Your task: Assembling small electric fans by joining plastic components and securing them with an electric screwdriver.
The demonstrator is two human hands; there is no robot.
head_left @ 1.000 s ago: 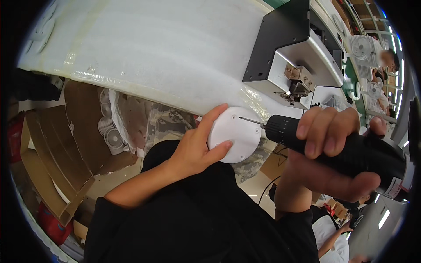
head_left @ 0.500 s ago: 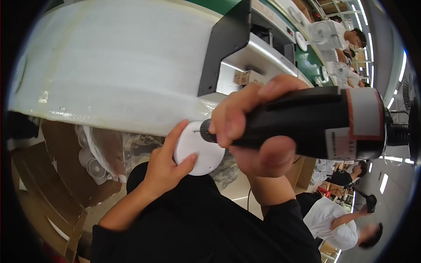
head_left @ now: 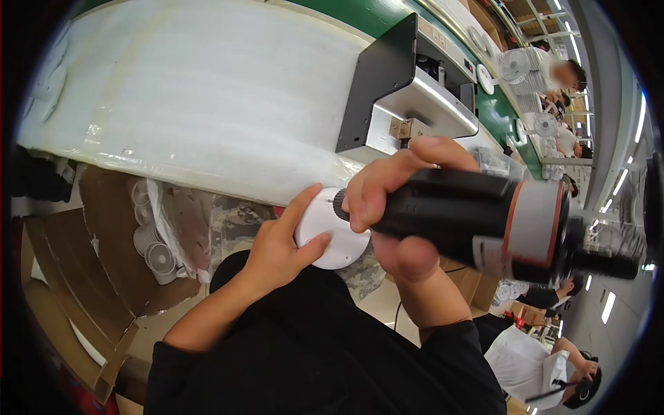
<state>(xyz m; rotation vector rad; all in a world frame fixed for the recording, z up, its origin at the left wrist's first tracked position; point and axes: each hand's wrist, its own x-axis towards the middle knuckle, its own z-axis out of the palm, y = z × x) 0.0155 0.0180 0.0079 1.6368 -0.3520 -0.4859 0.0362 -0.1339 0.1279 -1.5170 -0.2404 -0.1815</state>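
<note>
My left hand (head_left: 280, 247) grips a round white plastic disc (head_left: 337, 238) by its left edge, with the thumb lying across its face. A small hole shows near the disc's lower rim. Wrapped in my right hand (head_left: 401, 200) is a black electric screwdriver (head_left: 453, 218), lying nearly sideways with its tip pointing left. The thin bit meets the disc near its upper edge; whether a screw sits under it is too small to tell. My right fingers cover part of the tool's front end.
A white-covered worktable (head_left: 207, 90) stretches ahead, carrying a black and silver machine (head_left: 387, 90). An open cardboard box (head_left: 111, 242) at the lower left holds small white fans (head_left: 160, 259). Co-workers sit along the line at right; a person in a white shirt (head_left: 522, 360) is at lower right.
The view has shifted, so the table and machine sit differently in it. The screwdriver's rear end has tilted lower. Both hands keep their holds, with the bit still at the disc's upper edge.
</note>
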